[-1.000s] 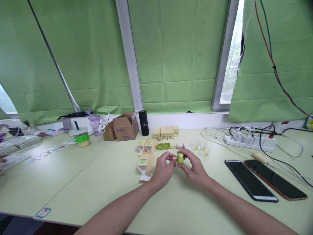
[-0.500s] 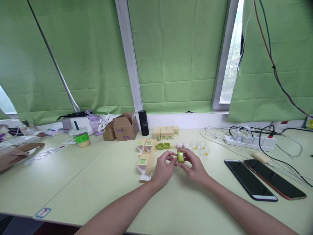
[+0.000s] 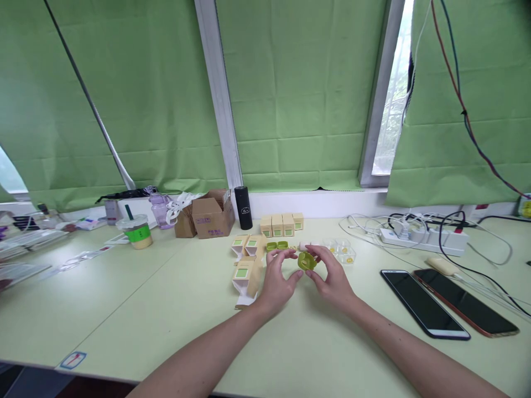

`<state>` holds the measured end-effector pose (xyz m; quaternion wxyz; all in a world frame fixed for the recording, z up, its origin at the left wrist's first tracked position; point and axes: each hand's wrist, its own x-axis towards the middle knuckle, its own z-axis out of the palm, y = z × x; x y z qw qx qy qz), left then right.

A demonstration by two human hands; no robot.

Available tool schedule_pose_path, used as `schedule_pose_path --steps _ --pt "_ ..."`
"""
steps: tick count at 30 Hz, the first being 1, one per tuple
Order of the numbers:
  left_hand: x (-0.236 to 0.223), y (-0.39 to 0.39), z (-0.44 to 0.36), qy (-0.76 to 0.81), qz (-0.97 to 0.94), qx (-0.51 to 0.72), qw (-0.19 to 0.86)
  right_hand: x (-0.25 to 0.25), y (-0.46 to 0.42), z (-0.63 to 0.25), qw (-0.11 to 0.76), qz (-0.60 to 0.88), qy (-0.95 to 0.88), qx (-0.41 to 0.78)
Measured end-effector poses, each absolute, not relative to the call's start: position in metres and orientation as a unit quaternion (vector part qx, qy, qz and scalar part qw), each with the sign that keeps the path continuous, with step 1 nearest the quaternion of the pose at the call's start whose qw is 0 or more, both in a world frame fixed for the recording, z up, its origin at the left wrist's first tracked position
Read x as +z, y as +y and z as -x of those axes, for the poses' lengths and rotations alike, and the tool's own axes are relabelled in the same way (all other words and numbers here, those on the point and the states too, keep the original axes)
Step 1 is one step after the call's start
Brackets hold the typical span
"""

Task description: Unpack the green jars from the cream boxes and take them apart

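A small green plastic case (image 3: pixel 306 261) is held up above the table between the thumb and fingers of my right hand (image 3: pixel 335 283). Its hollow inside faces me. Just left of it, my left hand (image 3: pixel 277 284) has thumb and fingers apart with nothing visible between them, the fingertips close to the case. Behind my left fingers lies an opened green case (image 3: pixel 277 246) with two halves. A pale pink piece (image 3: pixel 306 245) sits behind the held case. Several clear round-edged containers (image 3: pixel 343 253) with yellow spots stand beyond my right hand.
Opened small cartons (image 3: pixel 248 275) lie left of my left hand, with closed cartons (image 3: pixel 282 225) behind. Two phones (image 3: pixel 423 303) lie at right, near a power strip (image 3: pixel 423 242) and tangled cables. A black bottle (image 3: pixel 243 208), cardboard box (image 3: pixel 213 215) and drink cup (image 3: pixel 136 232) stand left.
The green case has turned so its hollow faces me. My left fingers have let go of a small yellowish piece and spread apart. At far left, a brown item came into view, then went.
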<state>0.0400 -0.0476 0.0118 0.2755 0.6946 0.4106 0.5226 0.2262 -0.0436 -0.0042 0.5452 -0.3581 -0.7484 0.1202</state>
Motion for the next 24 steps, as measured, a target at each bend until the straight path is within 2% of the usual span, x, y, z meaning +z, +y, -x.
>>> schedule_pose_path --steps 13,24 --pt "0.012 -0.042 -0.040 0.406 -0.737 0.489 0.229 -0.008 -0.046 -0.229 0.499 0.332 -0.801 -0.017" --pt "0.012 -0.042 -0.040 0.391 -0.754 0.490 0.195 0.004 -0.050 -0.230 0.519 0.322 -0.787 -0.093"
